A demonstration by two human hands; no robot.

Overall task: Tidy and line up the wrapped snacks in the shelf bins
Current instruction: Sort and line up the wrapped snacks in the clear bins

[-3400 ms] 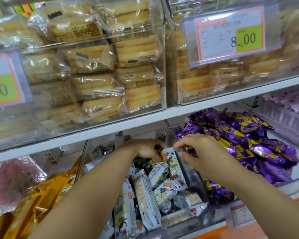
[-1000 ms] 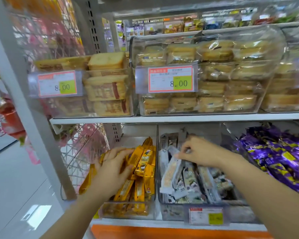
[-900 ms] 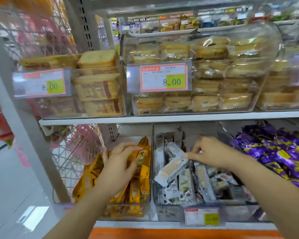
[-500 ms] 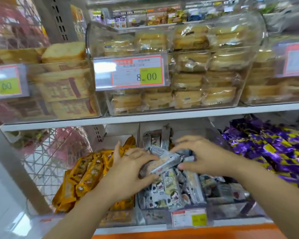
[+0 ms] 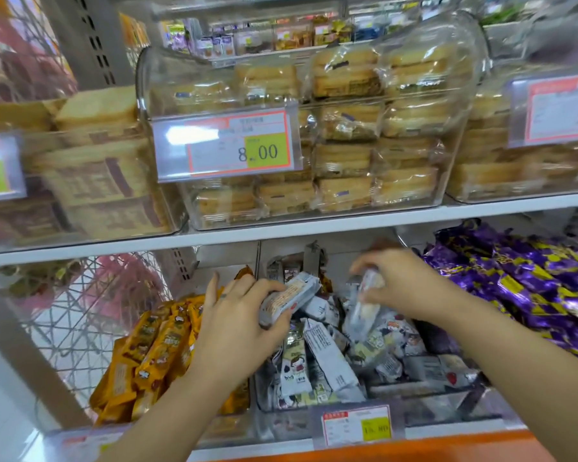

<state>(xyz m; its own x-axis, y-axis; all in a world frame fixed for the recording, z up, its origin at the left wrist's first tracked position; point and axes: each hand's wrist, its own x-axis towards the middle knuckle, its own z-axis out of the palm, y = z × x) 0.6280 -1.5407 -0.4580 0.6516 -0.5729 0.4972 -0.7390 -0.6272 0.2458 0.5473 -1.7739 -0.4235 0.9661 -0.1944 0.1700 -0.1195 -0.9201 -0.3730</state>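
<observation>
While lifted clear of the jumble in the middle bin (image 5: pixel 441 408), held one apiece, probably to be squared up and laid back in a row. In the left grip (image 5: pixel 237 328), fingers curled round it: a grey-white snack bar (image 5: pixel 291 300), slanting, far end up toward the bin's back right corner. Pinched in the right grip (image 5: pixel 401 281): a second bar (image 5: pixel 364 308), blurred, near upright over the bin's middle, lower end down toward the heap. Left to line up, by the look: most of the heap.
</observation>
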